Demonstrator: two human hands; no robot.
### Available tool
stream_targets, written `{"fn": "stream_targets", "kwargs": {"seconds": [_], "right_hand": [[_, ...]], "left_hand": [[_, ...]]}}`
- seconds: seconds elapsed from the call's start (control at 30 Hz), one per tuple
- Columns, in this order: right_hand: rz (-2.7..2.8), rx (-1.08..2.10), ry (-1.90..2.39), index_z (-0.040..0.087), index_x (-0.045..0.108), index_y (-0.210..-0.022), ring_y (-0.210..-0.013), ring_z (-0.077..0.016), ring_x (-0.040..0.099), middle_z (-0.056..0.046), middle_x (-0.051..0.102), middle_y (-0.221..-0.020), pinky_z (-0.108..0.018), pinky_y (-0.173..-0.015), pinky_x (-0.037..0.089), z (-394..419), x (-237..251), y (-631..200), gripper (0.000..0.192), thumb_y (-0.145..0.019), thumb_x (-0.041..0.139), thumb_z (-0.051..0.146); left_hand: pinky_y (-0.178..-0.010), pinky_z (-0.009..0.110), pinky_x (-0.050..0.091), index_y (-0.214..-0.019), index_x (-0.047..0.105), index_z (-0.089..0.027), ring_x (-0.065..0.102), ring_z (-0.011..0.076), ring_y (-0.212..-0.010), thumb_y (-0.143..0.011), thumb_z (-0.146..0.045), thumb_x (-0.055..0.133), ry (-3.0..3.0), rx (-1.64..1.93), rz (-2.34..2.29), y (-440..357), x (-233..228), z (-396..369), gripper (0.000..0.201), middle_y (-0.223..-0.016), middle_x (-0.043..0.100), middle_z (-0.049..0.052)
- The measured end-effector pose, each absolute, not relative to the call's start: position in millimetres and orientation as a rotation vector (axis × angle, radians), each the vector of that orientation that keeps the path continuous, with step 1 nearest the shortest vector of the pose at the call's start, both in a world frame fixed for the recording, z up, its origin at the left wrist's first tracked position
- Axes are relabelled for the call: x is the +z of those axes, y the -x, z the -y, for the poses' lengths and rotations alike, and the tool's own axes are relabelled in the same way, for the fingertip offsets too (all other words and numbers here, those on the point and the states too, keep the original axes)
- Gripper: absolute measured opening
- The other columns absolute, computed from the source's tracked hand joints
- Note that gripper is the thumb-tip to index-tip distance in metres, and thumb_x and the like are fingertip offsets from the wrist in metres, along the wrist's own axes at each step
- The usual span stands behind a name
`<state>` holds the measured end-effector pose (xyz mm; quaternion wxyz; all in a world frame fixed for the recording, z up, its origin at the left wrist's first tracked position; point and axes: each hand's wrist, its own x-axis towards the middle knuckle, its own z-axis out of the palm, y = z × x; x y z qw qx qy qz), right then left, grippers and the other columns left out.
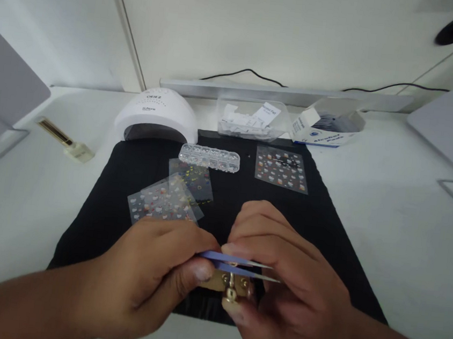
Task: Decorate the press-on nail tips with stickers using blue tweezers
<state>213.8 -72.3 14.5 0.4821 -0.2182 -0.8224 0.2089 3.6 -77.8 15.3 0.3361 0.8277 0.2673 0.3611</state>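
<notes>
My left hand [158, 275] is closed, thumb and forefinger pinching a pair of blue tweezers [227, 258] whose bare metal tips point right and stand a little apart. Just below the tweezers is a gold-coloured metal fitting [230, 294] with a rounded knob and small round studs. My right hand [295, 290] is closed around the right side of this fitting, its thumb beneath the knob. The fitting's left end runs behind my left thumb, and fingers cover much of the rest. Sticker sheets [158, 200] lie just beyond my left hand.
A black mat [96, 215] covers the middle of the white table. On it are a clear compartment case [209, 157] and another sticker sheet [282, 169]. Behind stand a white nail lamp [157, 111], a clear tub [251, 121] and an alcohol pad box [328, 127]. A polish bottle [77, 151] lies left.
</notes>
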Motion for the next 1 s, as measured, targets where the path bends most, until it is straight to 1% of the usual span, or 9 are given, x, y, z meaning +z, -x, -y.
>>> {"fn": "stream_targets", "kwargs": {"seconds": [0.13, 0.3, 0.53, 0.63, 0.87, 1.0], "right_hand": [[2.006, 0.514, 0.525, 0.012, 0.063, -0.100, -0.076, -0.0190, 0.065, -0.006, 0.068, -0.078, -0.040, -0.072, 0.060, 72.5, 11.5, -214.6, 0.029, -0.072, 0.070, 0.010], [2.004, 0.506, 0.525, 0.015, 0.062, -0.103, -0.075, -0.0190, 0.066, -0.006, 0.069, -0.079, -0.039, -0.070, 0.060, 69.3, 13.4, -215.1, 0.031, -0.073, 0.070, 0.010], [2.049, 0.431, 0.543, 0.015, 0.062, -0.104, -0.075, -0.0200, 0.068, -0.006, 0.070, -0.080, -0.041, -0.070, 0.062, 71.8, 15.1, -216.7, 0.032, -0.074, 0.072, 0.012], [2.058, 0.421, 0.549, 0.016, 0.062, -0.105, -0.074, -0.0207, 0.069, -0.005, 0.071, -0.080, -0.043, -0.070, 0.062, 72.4, 14.7, -217.2, 0.033, -0.073, 0.072, 0.013], [2.061, 0.426, 0.544, 0.016, 0.062, -0.105, -0.077, -0.0194, 0.070, -0.005, 0.072, -0.082, -0.041, -0.072, 0.062, 71.9, 15.3, -216.5, 0.033, -0.074, 0.072, 0.014], [2.064, 0.439, 0.559, 0.018, 0.062, -0.106, -0.073, -0.0191, 0.070, -0.004, 0.072, -0.080, -0.041, -0.070, 0.063, 71.5, 17.7, -216.9, 0.033, -0.075, 0.072, 0.013]], "left_hand": [[-0.058, 0.020, 0.044, -0.096, 0.057, -0.018, 0.056, 0.0098, -0.062, -0.104, -0.020, 0.048, -2.174, 0.928, -0.698, -3.9, 15.3, 77.6, 0.011, -0.073, 0.060, -0.002], [-0.055, 0.021, 0.044, -0.094, 0.057, -0.019, 0.058, 0.0108, -0.060, -0.105, -0.023, 0.047, -2.184, 0.935, -0.714, -4.6, 17.4, 79.8, 0.015, -0.072, 0.062, -0.001], [-0.054, 0.023, 0.046, -0.101, 0.058, -0.020, 0.061, 0.0124, -0.059, -0.105, -0.024, 0.046, -2.266, 0.920, -0.784, -3.5, 16.4, 83.0, 0.013, -0.075, 0.066, 0.000], [-0.054, 0.023, 0.046, -0.102, 0.059, -0.021, 0.060, 0.0123, -0.058, -0.106, -0.026, 0.045, -2.323, 0.920, -0.808, -3.8, 15.4, 82.9, 0.016, -0.073, 0.066, -0.001], [-0.053, 0.023, 0.046, -0.100, 0.058, -0.020, 0.060, 0.0120, -0.057, -0.108, -0.029, 0.043, -2.297, 0.933, -0.776, -2.7, 16.5, 83.5, 0.019, -0.073, 0.065, -0.001], [-0.056, 0.023, 0.050, -0.106, 0.058, -0.021, 0.064, 0.0126, -0.061, -0.107, -0.028, 0.045, -2.263, 0.910, -0.746, -1.7, 16.8, 83.3, 0.015, -0.078, 0.069, 0.001]]}}
